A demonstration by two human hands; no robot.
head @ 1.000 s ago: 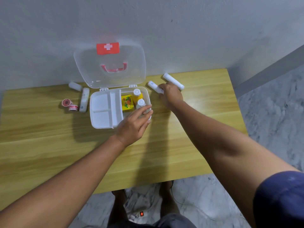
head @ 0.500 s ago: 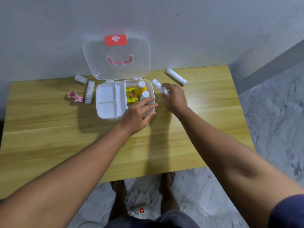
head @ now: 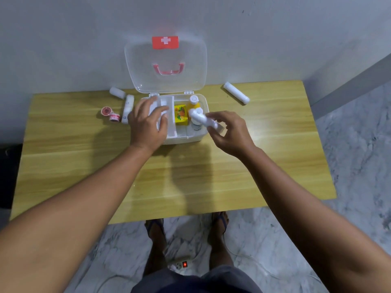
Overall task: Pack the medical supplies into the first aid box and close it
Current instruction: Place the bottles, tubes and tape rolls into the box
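The white first aid box (head: 186, 138) stands open at the back of the wooden table, its clear lid (head: 166, 66) upright against the wall. Inside its right part are a yellow carton (head: 181, 115) and a yellow bottle (head: 194, 103). My right hand (head: 230, 132) holds a white bandage roll (head: 203, 119) over the box's right side. My left hand (head: 147, 123) lies with fingers spread on the white divider tray (head: 171, 115) in the box's left part.
Another white roll (head: 236, 93) lies on the table at the back right. Left of the box lie two white rolls (head: 128, 108) (head: 116, 93) and two red tape spools (head: 110, 114). A power strip (head: 181, 265) sits on the marble floor by my feet.
My right hand lifted the white roll off the table and carried it left over the box. My left hand moved from the box's front right corner to the divider tray.
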